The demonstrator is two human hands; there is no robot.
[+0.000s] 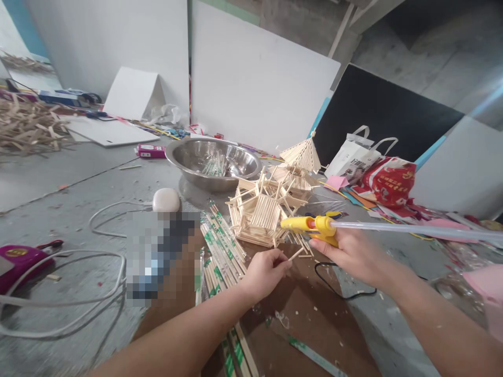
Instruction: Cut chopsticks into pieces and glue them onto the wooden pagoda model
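My left hand (267, 275) pinches a short wooden stick (295, 255) just in front of a small model building (265, 214) made of glued sticks. A yellow glue gun (306, 224) is gripped in my right hand (346, 251), its nozzle pointing left at the model's near side. From the gun's back a long clear glue stick (412, 229) runs off to the right. Behind the model stands a pointed stick roof (301, 154). Green-and-white wrapped chopsticks (223, 246) lie beside my left hand, some of them under my forearm.
A steel basin (214, 178) holding wrapped chopsticks sits behind the model. A white charger (166, 200) trails a cable (118, 262) across the floor at left. Brown board (314, 324) lies under my hands. Bags (349, 157) and coloured paper are at right.
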